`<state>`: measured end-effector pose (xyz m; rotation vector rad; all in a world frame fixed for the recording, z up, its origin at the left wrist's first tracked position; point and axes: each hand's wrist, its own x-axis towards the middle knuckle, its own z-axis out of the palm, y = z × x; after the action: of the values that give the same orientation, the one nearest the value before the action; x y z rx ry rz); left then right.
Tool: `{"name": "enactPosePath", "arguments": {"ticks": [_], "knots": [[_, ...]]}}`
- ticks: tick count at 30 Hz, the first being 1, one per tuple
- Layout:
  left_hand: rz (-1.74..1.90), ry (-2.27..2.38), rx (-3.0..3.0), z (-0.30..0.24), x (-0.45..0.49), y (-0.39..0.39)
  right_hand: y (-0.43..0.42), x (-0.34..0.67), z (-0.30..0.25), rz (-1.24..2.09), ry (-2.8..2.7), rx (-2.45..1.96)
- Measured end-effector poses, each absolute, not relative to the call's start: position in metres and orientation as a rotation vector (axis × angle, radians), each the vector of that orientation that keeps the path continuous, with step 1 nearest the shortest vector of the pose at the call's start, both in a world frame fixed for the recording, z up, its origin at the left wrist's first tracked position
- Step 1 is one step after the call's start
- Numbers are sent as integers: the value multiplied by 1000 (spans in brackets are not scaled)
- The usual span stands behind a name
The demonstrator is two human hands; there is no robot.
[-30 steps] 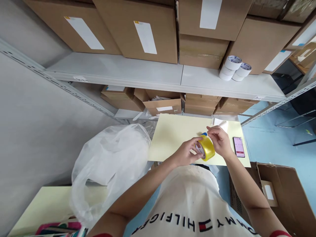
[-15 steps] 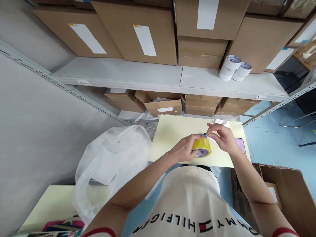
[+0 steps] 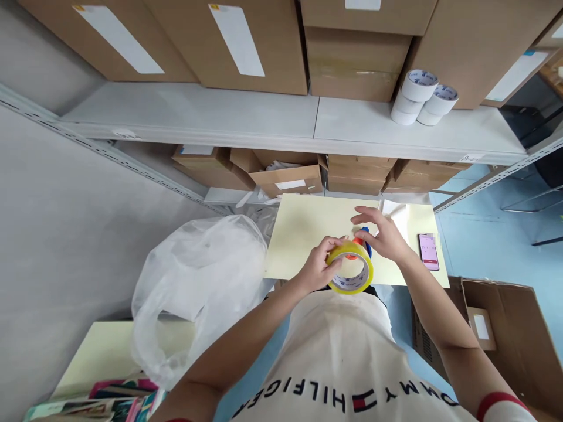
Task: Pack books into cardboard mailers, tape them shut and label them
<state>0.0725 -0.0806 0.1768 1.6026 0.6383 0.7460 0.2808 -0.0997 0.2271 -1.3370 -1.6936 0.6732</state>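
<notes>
My left hand [image 3: 319, 265] grips a yellow roll of tape [image 3: 350, 268] by its left side, the open core turned toward me. It is held just above the near edge of a pale yellow table [image 3: 308, 225]. My right hand [image 3: 382, 235] is at the far right of the roll, fingers partly spread, touching a small blue and red object [image 3: 361, 237] at the roll's top edge. What that object is I cannot make out.
A phone [image 3: 428, 251] lies at the table's right. A white paper [image 3: 394, 210] sits at the far right corner. A large clear plastic bag [image 3: 197, 281] bulges at the left. Shelves [image 3: 246, 120] with cardboard boxes and white tape rolls [image 3: 422, 97] stand behind. An open cardboard box [image 3: 505, 328] is at the right.
The roll has tipped so its core faces me and has come nearer. My right hand has gone from a pinch at the tape's edge to looser, spread fingers.
</notes>
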Motion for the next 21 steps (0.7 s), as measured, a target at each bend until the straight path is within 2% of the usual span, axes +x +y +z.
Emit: {"name": "enactPosePath", "arguments": {"ticks": [5, 10, 14, 21], "knots": [[768, 837, 1331, 153, 66, -80, -103, 294, 189, 726, -1778, -1411], [731, 1008, 1129, 132, 54, -83, -113, 337, 94, 787, -1062, -1773], [751, 1126, 1139, 115, 45, -87, -125, 341, 26, 1105, -730, -2251], [835, 1180, 1161, 91, 42, -87, -123, 315, -8, 1239, -467, -2329]]}}
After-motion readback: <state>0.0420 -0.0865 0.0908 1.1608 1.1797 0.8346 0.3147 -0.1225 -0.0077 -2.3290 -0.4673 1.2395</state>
